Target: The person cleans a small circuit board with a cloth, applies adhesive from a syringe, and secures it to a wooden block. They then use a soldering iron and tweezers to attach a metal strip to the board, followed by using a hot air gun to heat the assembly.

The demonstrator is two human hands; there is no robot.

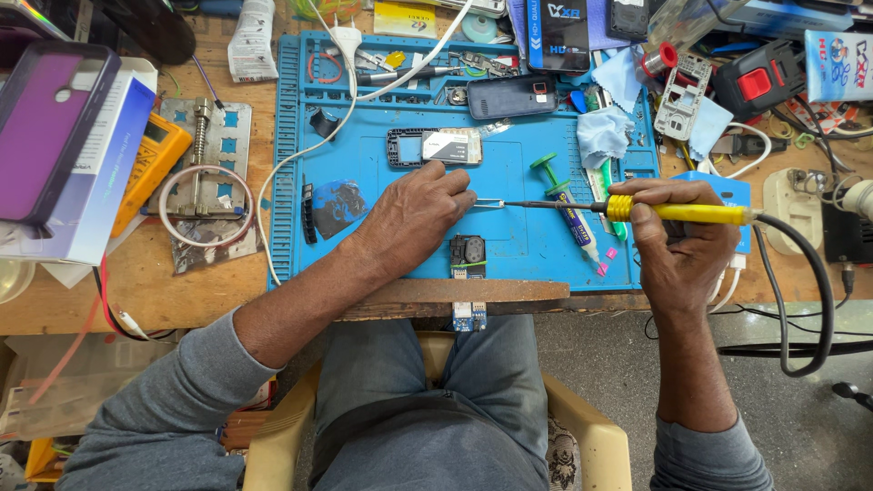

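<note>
Here the right hand is wrapped closed around the yellow handle of a soldering iron, whose long axis runs nearly level across the blue work mat, its dark tip pointing toward the left hand. The left hand lies knuckles up on the mat with its fingers pinched on a pair of tweezers, which stick out toward the iron, so the two tools meet tip to tip between the hands (whether they actually touch is too fine to tell). Whatever small part sits at that meeting point is hidden or too tiny to make out. Just beyond the left hand's knuckles lies a phone frame; near its wrist sits a small black module. A glue tube lies slanted under the iron's shaft
</note>
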